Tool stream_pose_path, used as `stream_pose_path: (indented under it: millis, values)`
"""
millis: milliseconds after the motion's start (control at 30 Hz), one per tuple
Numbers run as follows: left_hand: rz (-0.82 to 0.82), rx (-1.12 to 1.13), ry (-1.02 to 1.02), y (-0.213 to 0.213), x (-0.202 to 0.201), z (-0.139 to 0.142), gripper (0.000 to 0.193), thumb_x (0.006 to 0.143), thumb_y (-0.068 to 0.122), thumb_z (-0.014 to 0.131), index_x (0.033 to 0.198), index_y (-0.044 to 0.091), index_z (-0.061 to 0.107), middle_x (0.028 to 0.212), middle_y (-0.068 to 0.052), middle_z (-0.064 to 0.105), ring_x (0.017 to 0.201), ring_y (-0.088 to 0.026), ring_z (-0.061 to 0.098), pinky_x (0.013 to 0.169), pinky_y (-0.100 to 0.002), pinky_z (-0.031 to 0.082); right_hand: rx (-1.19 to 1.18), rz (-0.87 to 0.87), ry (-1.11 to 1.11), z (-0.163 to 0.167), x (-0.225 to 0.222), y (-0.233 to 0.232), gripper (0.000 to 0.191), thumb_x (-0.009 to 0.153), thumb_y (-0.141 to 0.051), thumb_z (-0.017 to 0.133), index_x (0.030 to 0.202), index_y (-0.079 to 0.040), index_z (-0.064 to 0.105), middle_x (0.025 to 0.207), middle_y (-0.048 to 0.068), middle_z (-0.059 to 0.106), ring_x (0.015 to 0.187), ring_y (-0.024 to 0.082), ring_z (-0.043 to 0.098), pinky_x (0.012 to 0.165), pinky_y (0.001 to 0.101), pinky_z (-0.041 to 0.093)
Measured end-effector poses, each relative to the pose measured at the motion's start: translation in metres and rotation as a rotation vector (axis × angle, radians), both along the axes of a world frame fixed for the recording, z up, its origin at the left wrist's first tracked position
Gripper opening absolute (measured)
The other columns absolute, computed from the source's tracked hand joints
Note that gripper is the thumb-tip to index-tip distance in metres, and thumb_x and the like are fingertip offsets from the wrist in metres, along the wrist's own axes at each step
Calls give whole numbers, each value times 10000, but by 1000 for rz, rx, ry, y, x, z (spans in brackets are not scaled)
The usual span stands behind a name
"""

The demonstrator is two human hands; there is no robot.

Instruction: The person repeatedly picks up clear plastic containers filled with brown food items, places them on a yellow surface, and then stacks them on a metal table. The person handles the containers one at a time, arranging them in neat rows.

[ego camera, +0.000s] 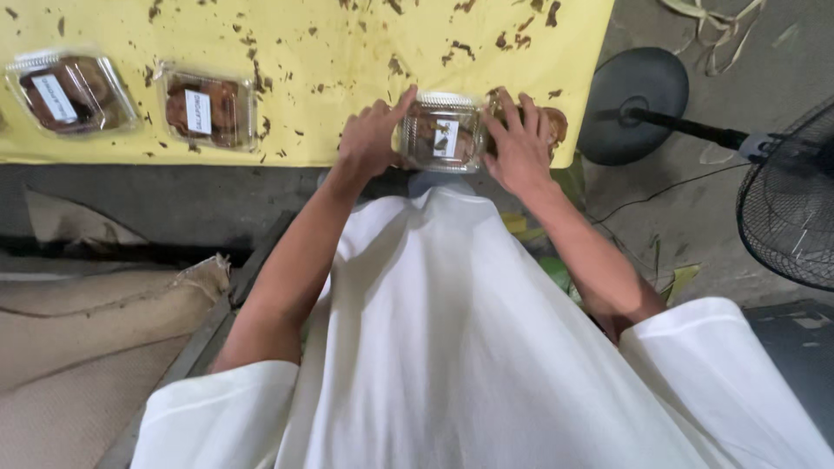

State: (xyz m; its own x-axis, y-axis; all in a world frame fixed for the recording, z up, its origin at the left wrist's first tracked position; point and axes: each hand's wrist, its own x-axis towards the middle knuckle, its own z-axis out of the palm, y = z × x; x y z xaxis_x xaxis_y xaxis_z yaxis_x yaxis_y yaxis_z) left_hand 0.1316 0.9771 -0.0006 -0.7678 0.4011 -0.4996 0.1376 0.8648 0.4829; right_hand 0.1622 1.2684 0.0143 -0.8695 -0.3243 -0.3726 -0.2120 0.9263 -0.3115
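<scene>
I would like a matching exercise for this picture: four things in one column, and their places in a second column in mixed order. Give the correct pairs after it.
Things:
1. clear box
2. standing fan
3. far-left box
4. sacking cloth

Places:
A. lower left, on the floor
B. between the left hand and the right hand, at the edge of the yellow table
C. right edge of the view, with a round black base
D. left end of the yellow table, closed, with a white label

Pairs: 1-B, 2-C, 3-D, 4-A
</scene>
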Motion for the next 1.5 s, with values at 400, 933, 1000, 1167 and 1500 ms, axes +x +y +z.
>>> stream_pose_path:
  millis: [400,933,1000,1167,1500]
  values:
    - [85,-15,-62,5,9,14,1315,654,313,959,1627,380,78,1306,-157,536,1110,-392,626,902,-507,522,-57,15,-98,14,-17,-8,1275,540,-460,973,1572,-65,335,1658,214,185,1477,457,177,1200,610,166]
    - [-92,160,404,50,19,34,984,615,350,927,1437,59,469,1418,-217,494,1257,-409,538,1049,-500,456,-240,-162,-73,-4,-44,3,457,911,-171,725,1358,-118,645,1437,132,581,1394,407,378,1170,562,244]
    - [-254,100,546,52,29,43,571,764,322,829,1237,56,654,1401,-165,565,1296,-345,572,1066,-472,459,-256,-257,-129,-6,-57,1,266,968,-175,683,1226,-123,727,1306,115,676,1304,373,498,1150,509,333]
    - [-206,-477,-165,-8,50,84,421,1088,468,550,946,119,738,1089,-136,762,1078,-292,689,1045,-455,466,-293,-262,28,-8,-68,-2,83,877,-154,760,905,-107,823,1035,130,737,1041,371,613,948,464,467]
    - [-47,210,576,61,31,33,244,853,140,676,1088,78,646,1123,-144,641,1091,-329,613,929,-451,493,-264,-240,126,-21,-59,-5,87,871,-150,775,886,-68,803,978,139,725,980,362,600,887,490,448]
